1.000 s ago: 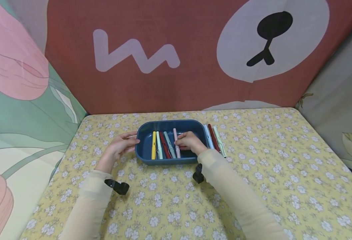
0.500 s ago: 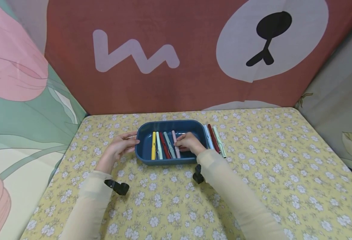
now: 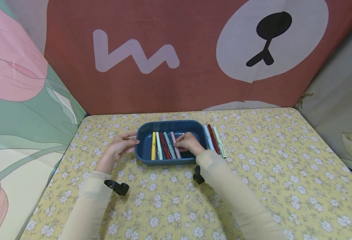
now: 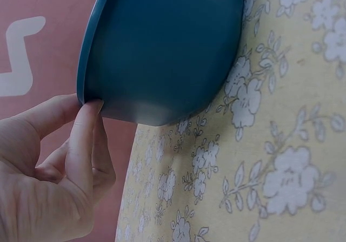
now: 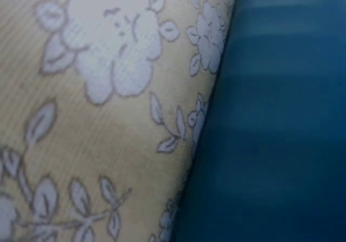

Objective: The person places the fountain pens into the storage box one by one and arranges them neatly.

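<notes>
In the head view a dark blue rectangular box [image 3: 170,162] with rounded corners stands on the table. My left hand [image 3: 120,146] pinches its left rim between thumb and fingers, as the left wrist view also shows. My right hand [image 3: 190,143] reaches inside and holds a pink pen [image 3: 173,136], its far end leaning left. Left of that pen lie a yellow pen [image 3: 153,144], a mint pen [image 3: 158,143], a dark red pen [image 3: 164,144] and a grey-blue pen [image 3: 168,142], side by side. Only the box's outer wall [image 5: 270,133] and the tablecloth show in the right wrist view.
Just outside the box's right end lie a light blue pen [image 3: 208,136], a second dark red pen [image 3: 213,138] and a pale green pen [image 3: 219,140]. A yellow floral cloth [image 3: 169,200] covers the table. Behind rises a reddish-brown printed backdrop [image 3: 194,90].
The pink pen's far end has swung left and toward me, so the pen now lies slanted beside the grey-blue one. My left hand and the box have stayed in place.
</notes>
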`<state>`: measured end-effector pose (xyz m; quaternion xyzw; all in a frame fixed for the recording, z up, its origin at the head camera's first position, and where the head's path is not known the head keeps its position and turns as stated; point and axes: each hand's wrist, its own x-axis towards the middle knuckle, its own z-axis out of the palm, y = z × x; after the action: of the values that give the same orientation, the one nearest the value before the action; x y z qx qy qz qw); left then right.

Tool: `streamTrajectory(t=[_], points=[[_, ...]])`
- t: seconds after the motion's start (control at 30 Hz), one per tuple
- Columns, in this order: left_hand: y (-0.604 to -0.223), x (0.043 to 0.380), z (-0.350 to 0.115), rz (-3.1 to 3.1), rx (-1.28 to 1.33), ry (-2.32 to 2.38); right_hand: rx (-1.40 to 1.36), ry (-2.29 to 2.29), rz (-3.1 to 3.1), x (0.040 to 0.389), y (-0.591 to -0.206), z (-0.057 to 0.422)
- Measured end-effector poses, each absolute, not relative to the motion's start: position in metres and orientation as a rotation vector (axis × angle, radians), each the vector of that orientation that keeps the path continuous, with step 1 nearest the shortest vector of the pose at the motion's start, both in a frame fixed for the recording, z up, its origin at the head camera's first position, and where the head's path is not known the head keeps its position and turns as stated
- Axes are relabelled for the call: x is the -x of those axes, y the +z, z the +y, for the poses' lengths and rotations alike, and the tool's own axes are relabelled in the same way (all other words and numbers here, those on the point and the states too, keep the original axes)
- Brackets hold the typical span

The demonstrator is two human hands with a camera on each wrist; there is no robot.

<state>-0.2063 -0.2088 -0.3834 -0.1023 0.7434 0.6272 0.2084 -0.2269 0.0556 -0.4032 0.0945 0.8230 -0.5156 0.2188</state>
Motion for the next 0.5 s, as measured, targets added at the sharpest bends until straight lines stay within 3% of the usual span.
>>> streamTrajectory(t=[0.5], points=[[-0.3847, 0.2062, -0.2088, 2.058, 0.272, 1.767, -0.229, -1.503, 2.241, 0.2271, -0.3964, 0.062]])
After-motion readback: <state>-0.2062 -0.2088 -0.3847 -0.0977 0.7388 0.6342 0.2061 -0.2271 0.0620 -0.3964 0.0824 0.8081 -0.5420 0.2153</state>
